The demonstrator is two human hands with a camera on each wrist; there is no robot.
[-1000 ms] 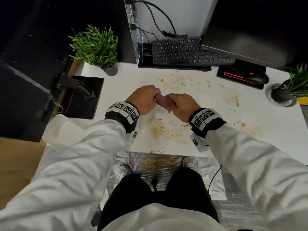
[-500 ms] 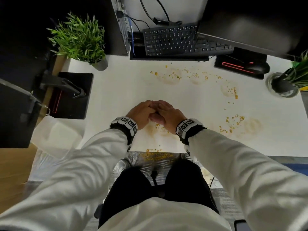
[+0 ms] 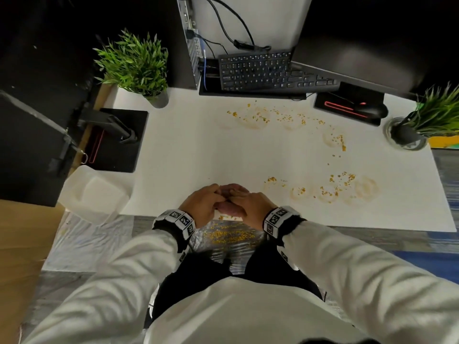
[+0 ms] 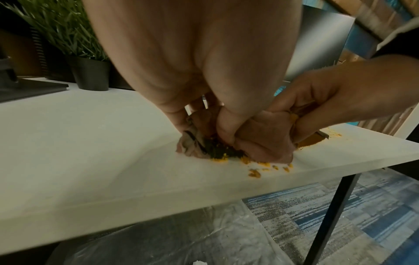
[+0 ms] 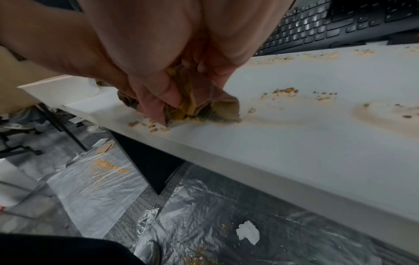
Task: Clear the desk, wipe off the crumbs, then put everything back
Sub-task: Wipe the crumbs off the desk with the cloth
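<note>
Both my hands bunch a pinkish, yellow-stained cloth [image 3: 224, 208] and press it onto the white desk [image 3: 188, 155] right at its near edge. My left hand [image 3: 211, 197] grips the cloth's left part [image 4: 195, 143]; my right hand [image 3: 244, 199] grips its right part [image 5: 217, 105]. Yellow crumbs [image 4: 256, 172] lie just in front of the cloth at the edge [image 5: 147, 123]. More crumbs and brownish ring stains [image 3: 323, 192] spread to the right, and further crumbs [image 3: 260, 117] lie near the keyboard. Fallen crumbs [image 3: 228, 235] sit on the plastic sheet below.
At the back are a black keyboard [image 3: 268, 73], a mouse on a black pad [image 3: 372, 110] and a PC tower [image 3: 183, 45]. Potted plants stand back left [image 3: 139, 68] and right [image 3: 427, 120]. A black stand base [image 3: 119, 142] and a white container [image 3: 96, 194] sit left.
Both hands have dragged the cloth from the middle of the desk back to its near edge, sweeping the crumbs there along with it.
</note>
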